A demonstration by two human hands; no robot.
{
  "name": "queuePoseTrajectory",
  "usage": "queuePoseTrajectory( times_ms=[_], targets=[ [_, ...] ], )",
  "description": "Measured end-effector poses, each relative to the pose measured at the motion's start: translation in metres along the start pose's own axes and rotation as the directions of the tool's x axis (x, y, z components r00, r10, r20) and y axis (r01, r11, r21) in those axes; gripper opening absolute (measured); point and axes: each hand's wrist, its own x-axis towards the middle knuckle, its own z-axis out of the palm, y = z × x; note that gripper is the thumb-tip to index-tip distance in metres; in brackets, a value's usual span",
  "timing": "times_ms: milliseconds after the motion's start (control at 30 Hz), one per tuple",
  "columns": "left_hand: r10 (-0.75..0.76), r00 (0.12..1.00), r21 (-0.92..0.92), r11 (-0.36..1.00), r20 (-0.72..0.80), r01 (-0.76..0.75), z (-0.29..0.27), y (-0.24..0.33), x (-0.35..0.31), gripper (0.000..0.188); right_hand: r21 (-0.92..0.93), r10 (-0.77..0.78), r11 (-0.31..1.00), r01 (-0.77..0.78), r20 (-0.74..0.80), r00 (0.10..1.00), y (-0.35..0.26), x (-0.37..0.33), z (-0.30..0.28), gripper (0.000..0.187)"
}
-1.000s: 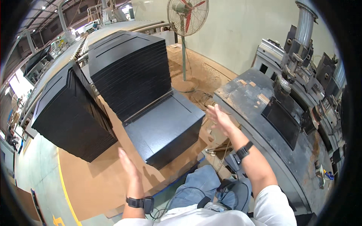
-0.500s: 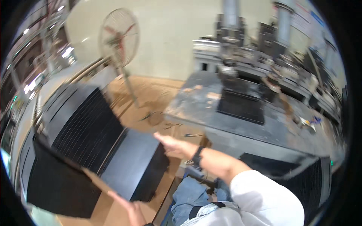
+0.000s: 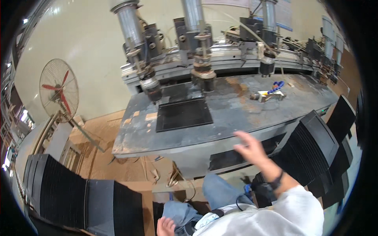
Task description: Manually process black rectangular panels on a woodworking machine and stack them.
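The flat black panel [image 3: 184, 114] lies on the grey machine table [image 3: 236, 114], just below the middle drill head [image 3: 203, 74]; its long axis runs left to right along the table, its long edges roughly parallel to the table's front edge, and it lies flat with its face up. The person's right hand [image 3: 249, 148] hangs in the air in front of the table's front edge, to the right of and below the panel and well apart from it, fingers spread and empty, the forearm rising from the lower right with a dark watch [image 3: 277, 181] at the wrist. The left hand [image 3: 166, 226] shows only at the bottom edge, low by the knee, loosely curled and holding nothing that can be seen. A stack of black panels [image 3: 315, 149] leans at the right of the table, another stack [image 3: 75, 196] stands at lower left, and a red-bladed pedestal fan [image 3: 59, 90] stands at the left.
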Motion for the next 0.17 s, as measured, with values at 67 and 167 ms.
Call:
queuePoseTrajectory(
  times_ms=[67,167],
  targets=[
    [0.180,0.949,0.218,0.946,0.259,-0.239,0.048,0.012,0.026,0.027,-0.408,-0.084,0.912,-0.049,-0.302,0.950,0.007,-0.026,-0.085,0.054],
    [0.372,0.681,0.341,0.656,0.630,-0.674,0.151,0.042,0.066,0.026,-0.732,-0.188,0.649,-0.206,-0.417,0.889,0.002,-0.067,-0.177,0.059]
  ],
)
